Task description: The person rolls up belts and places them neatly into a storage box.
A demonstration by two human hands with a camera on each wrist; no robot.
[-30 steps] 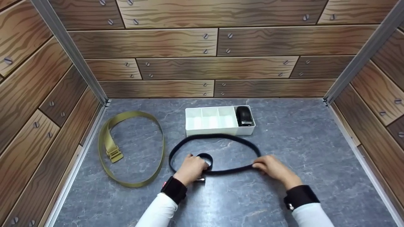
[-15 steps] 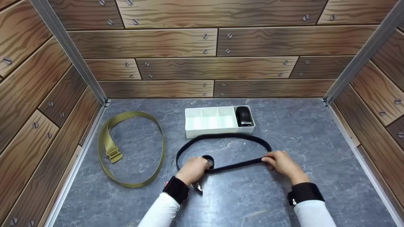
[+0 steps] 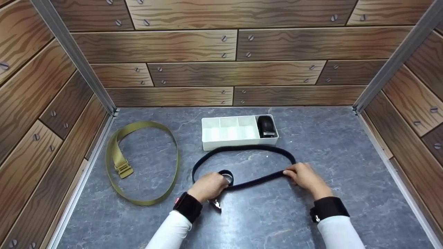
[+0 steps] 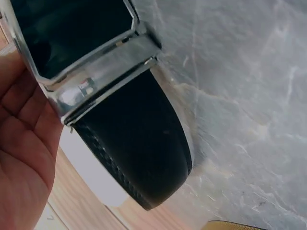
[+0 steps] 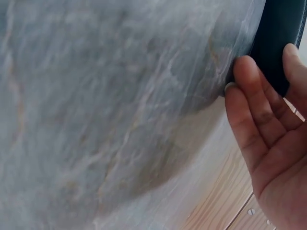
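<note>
A black belt (image 3: 256, 181) lies in a wide loop on the floor, with a small coil starting near its buckle end. My left hand (image 3: 208, 186) grips the belt at this coil. Below that hand pokes out the silver buckle (image 3: 215, 204); in the left wrist view its metal frame (image 4: 105, 67) and the black strap (image 4: 136, 139) appear close up. At the loop's right side my right hand (image 3: 304, 176) pinches the strap between thumb and fingers, and the right wrist view shows the strap (image 5: 276, 48) there.
Behind the loop stands a white divided box (image 3: 238, 142), a rolled black belt (image 3: 265, 126) in its right compartment. To the left lies an olive webbing belt (image 3: 116, 145) in an open loop. Wood-patterned walls (image 3: 193, 74) enclose the grey marbled floor (image 3: 263, 221).
My right hand has moved slightly right and away with the strap, shifting the loop right. The buckle below my left hand has turned and its tip points more toward me.
</note>
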